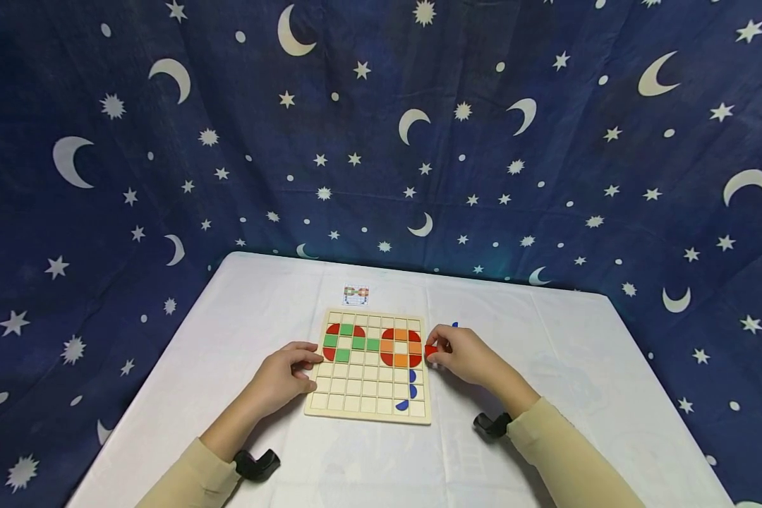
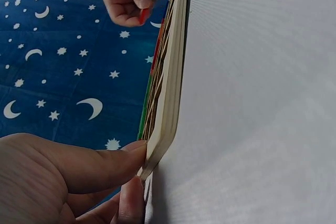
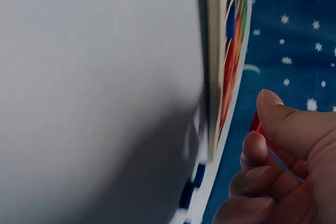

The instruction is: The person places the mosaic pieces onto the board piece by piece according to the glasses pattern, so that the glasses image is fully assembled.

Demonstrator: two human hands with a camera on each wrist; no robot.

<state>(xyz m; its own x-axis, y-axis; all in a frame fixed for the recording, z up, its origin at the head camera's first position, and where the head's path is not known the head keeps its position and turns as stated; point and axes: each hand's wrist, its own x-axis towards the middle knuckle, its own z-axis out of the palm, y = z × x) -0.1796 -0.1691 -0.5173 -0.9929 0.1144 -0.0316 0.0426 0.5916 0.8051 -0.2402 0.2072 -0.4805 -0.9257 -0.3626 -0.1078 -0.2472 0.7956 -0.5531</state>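
A pale wooden grid board (image 1: 360, 386) lies flat on the table. My left hand (image 1: 281, 377) holds its left edge, thumb and fingertips against the rim in the left wrist view. Red rounded pieces and green squares (image 1: 346, 329) sit at the board's upper left. Red corners and orange squares (image 1: 401, 334) form a ring at its upper right. Blue rounded pieces (image 1: 413, 376) lie in the lower right cells. Just off the right edge, my right hand (image 1: 466, 353) pinches a small red piece (image 1: 430, 349) between thumb and finger, its shape partly hidden.
A small printed card (image 1: 355, 294) with a coloured pattern lies behind the board. Beyond the right hand, part of a blue piece (image 1: 455, 324) shows on the white tablecloth (image 1: 368, 473). A dark blue cloth (image 1: 355, 127) with moons and stars hangs behind the table.
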